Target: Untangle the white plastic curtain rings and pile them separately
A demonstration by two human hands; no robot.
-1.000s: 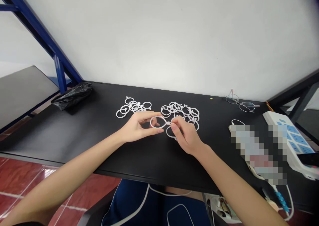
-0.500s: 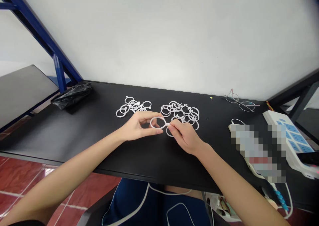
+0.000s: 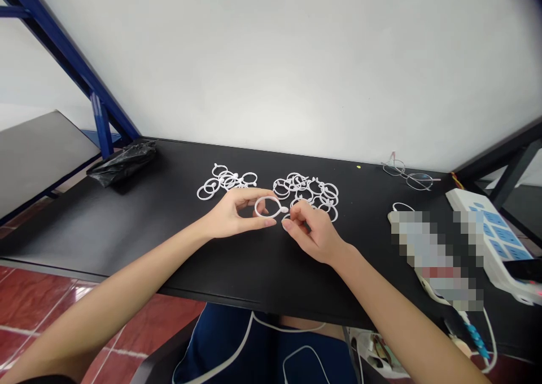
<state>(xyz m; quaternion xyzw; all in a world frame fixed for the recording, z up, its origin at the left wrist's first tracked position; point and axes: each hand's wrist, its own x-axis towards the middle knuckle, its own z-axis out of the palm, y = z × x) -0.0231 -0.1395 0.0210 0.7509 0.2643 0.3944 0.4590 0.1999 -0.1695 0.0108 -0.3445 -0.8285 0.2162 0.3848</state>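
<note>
The left hand [image 3: 241,212] grasps a thin, round, white, plastic-looking ring [image 3: 280,208]; the right hand [image 3: 312,230] (thumb and forefinger parted) sits loose beside its knobbed end.

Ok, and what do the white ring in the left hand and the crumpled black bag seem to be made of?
White ring: probably smooth plastic, judging by its even white colour; coated metal can't be ruled out. Black bag: likely thin, glossy plastic film, given its creases and bright highlights.
</note>
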